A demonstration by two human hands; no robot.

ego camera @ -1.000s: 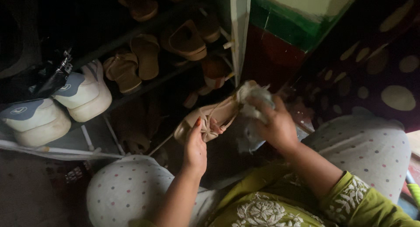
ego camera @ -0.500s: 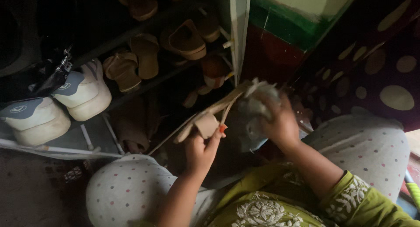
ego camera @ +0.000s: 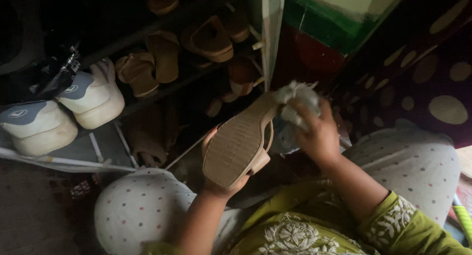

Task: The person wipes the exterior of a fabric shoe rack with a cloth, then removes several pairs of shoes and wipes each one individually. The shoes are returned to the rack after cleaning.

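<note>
Your left hand (ego camera: 221, 183) cups a beige sandal (ego camera: 241, 139), ridged sole up, just right of the shoe rack (ego camera: 162, 90). Your right hand (ego camera: 317, 134) pinches a grey cloth (ego camera: 292, 100) against its toe.

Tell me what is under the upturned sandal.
The left hand is under the sandal, palm hidden, only fingertips showing at its edges. The sole faces up, so the straps are mostly covered. The right hand presses a cloth at its toe.
</note>
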